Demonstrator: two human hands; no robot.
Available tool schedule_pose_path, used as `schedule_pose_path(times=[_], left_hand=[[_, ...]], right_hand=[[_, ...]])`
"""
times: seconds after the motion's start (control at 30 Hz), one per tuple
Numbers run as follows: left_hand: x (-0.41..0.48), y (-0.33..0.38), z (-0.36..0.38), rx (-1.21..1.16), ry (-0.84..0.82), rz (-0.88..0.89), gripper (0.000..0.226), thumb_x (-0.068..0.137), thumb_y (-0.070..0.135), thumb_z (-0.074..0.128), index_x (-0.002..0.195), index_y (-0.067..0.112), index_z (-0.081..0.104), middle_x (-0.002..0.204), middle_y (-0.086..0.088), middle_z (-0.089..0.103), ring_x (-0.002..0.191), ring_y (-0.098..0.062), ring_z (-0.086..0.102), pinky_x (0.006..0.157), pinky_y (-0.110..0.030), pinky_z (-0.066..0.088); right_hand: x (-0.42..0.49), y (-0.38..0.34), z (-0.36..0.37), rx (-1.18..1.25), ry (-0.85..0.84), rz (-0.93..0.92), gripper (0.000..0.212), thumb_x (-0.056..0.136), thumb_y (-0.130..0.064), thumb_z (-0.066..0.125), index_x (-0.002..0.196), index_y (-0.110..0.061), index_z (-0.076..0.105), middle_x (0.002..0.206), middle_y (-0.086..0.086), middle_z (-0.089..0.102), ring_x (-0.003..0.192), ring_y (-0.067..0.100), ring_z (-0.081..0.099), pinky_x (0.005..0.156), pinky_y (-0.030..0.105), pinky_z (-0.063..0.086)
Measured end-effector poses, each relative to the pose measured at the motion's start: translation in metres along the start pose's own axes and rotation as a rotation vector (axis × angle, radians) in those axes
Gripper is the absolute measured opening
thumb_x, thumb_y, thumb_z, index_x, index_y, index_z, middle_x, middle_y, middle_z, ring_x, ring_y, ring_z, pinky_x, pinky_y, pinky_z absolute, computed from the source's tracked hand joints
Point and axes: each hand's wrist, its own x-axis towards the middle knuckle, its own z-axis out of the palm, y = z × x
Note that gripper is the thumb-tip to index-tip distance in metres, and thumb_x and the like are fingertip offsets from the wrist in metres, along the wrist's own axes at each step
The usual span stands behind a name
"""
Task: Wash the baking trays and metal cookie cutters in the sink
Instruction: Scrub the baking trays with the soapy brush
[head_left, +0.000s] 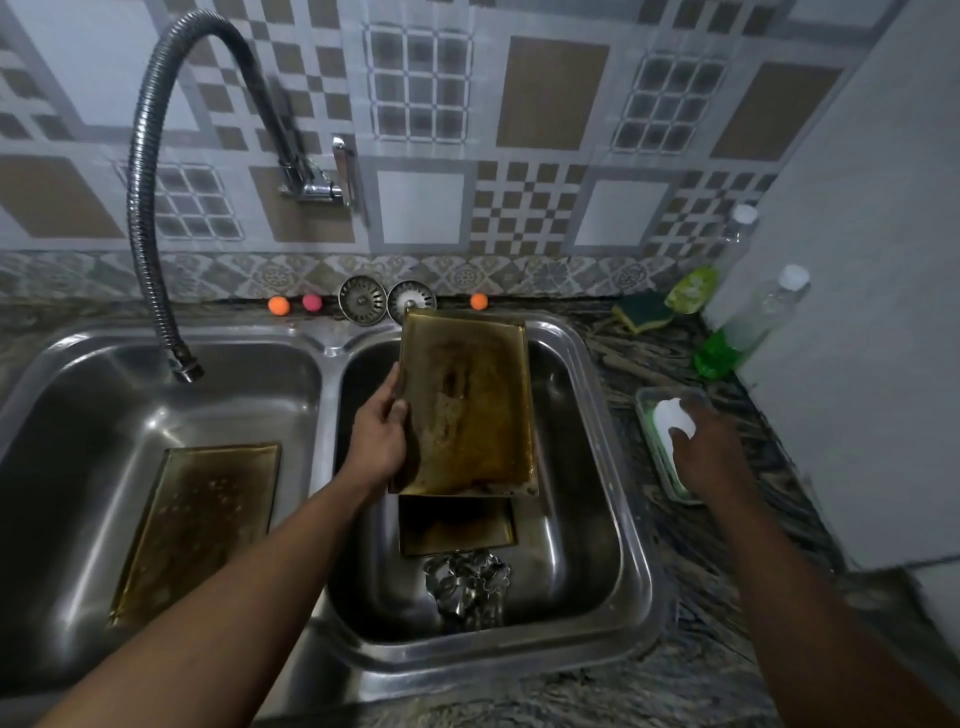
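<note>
My left hand (382, 431) grips the left edge of a stained brown baking tray (467, 405), held tilted over the right sink basin (587, 519). Under it in that basin lies a second tray (457, 525), and nearer me a pile of metal cookie cutters (467, 587). A third tray (197, 525) lies flat in the left basin (78, 441). My right hand (701, 447) is over a small green-edged dish (655, 452) on the counter, its fingers on a white soapy scrubber (672, 415).
A flexible steel faucet hose (143, 208) ends over the left basin. Two drain strainers (387, 299) and small orange and pink balls (279, 305) sit on the back ledge. A green-yellow sponge (641, 312) and bottles (748, 322) stand at the right by a white wall.
</note>
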Motion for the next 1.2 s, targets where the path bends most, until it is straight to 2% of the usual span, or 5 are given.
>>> schedule_pose_path(times=[0.2, 0.6, 0.77, 1.07, 1.2], left_hand=[[0.006, 0.002, 0.006, 0.017, 0.025, 0.07, 0.052, 0.106, 0.01, 0.033, 0.152, 0.032, 0.029, 0.146, 0.013, 0.036, 0.126, 0.0, 0.036, 0.087, -0.002, 0.034], [0.008, 0.005, 0.014, -0.055, 0.028, -0.005, 0.049, 0.105, 0.012, 0.036, 0.151, 0.029, 0.033, 0.133, 0.012, 0.045, 0.108, 0.001, 0.049, 0.082, -0.014, 0.042], [0.002, 0.008, 0.016, 0.003, 0.051, 0.027, 0.048, 0.104, 0.01, 0.039, 0.148, 0.028, 0.038, 0.14, 0.005, 0.05, 0.127, -0.012, 0.048, 0.108, -0.035, 0.042], [-0.011, 0.012, 0.022, 0.063, 0.051, 0.196, 0.048, 0.103, 0.006, 0.039, 0.145, 0.028, 0.043, 0.137, 0.018, 0.049, 0.133, -0.004, 0.044, 0.107, -0.018, 0.034], [-0.012, 0.015, 0.018, 0.025, 0.028, 0.154, 0.046, 0.104, 0.009, 0.037, 0.147, 0.026, 0.04, 0.14, 0.009, 0.052, 0.127, -0.008, 0.05, 0.109, -0.03, 0.042]], right_hand=[[-0.006, -0.002, -0.001, 0.074, 0.111, -0.02, 0.041, 0.102, -0.023, 0.041, 0.142, -0.015, 0.047, 0.141, 0.021, 0.048, 0.125, 0.037, 0.048, 0.103, 0.044, 0.039], [-0.014, -0.159, -0.017, 0.305, 0.098, -0.397, 0.039, 0.1, -0.027, 0.046, 0.138, -0.021, 0.053, 0.135, 0.007, 0.058, 0.118, 0.023, 0.057, 0.099, 0.035, 0.046], [-0.021, -0.212, -0.006, 0.15, 0.007, -0.5, 0.037, 0.099, -0.028, 0.046, 0.134, -0.021, 0.057, 0.133, 0.005, 0.06, 0.124, 0.023, 0.055, 0.108, 0.037, 0.04], [-0.026, -0.248, 0.003, -0.137, 0.093, -0.426, 0.042, 0.1, -0.029, 0.043, 0.142, -0.024, 0.046, 0.121, 0.014, 0.064, 0.11, 0.033, 0.06, 0.087, 0.039, 0.049], [-0.035, -0.253, 0.015, -0.171, 0.08, -0.496, 0.044, 0.101, -0.025, 0.046, 0.144, -0.028, 0.043, 0.109, 0.011, 0.065, 0.093, 0.027, 0.063, 0.064, 0.031, 0.039]])
